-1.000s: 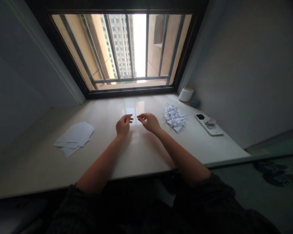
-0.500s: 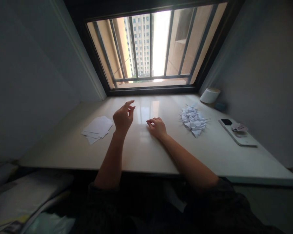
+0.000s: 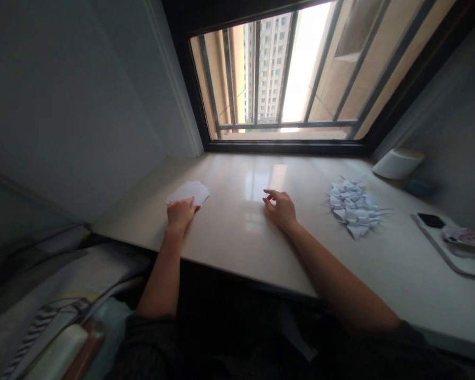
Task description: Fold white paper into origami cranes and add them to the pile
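Paper sheets [image 3: 197,190] piled left on the white tabletop [image 3: 229,237], my left hand [image 3: 181,213] over their near edge, its grip I cannot tell, my right hand [image 3: 282,210] mid-table, thumb and forefinger narrowly parted, folded papers [image 3: 354,205] heaped farther right

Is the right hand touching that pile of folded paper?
Apart: the head view shows a wide strip of pale tabletop between the right hand and the pile of folded paper.
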`<move>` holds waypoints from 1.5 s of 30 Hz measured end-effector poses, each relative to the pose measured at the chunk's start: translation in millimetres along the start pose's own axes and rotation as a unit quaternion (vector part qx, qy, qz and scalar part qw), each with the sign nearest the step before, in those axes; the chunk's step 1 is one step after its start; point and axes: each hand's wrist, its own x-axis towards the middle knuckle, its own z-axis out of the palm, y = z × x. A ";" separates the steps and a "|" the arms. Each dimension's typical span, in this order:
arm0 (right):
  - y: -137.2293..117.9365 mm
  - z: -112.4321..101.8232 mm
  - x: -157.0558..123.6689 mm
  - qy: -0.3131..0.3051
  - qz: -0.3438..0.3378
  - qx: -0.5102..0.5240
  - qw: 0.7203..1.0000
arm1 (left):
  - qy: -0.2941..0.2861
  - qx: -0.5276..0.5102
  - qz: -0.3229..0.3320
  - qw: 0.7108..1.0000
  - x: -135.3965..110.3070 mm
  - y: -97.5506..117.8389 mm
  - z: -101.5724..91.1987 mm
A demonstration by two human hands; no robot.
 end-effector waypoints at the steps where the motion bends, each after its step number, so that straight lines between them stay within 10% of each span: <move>1: -0.4 0.1 -0.2 0.000 -0.002 0.001 1.000 | -0.002 0.002 -0.003 1.000 -0.5 1.1 0.3; 22: -7.7 0.3 -1.0 -0.019 -0.007 0.018 1.000 | 0.025 0.015 -0.035 0.999 -13.4 29.8 3.2; 33: -8.8 3.4 -1.1 -0.012 -0.005 0.037 0.999 | 0.101 -0.208 -0.089 0.969 2.5 9.4 -7.2; 35: -9.5 4.1 -0.7 -0.004 0.000 0.054 0.999 | 0.135 -0.325 -0.071 0.933 11.6 28.4 -17.7; 40: -13.1 -1.2 1.2 0.035 0.018 0.127 0.991 | 0.023 -0.674 0.013 0.738 40.1 110.1 -44.9; 45: -15.4 -16.3 3.8 0.041 -0.027 0.140 0.989 | -0.047 -0.790 -0.039 0.610 61.2 171.2 -28.2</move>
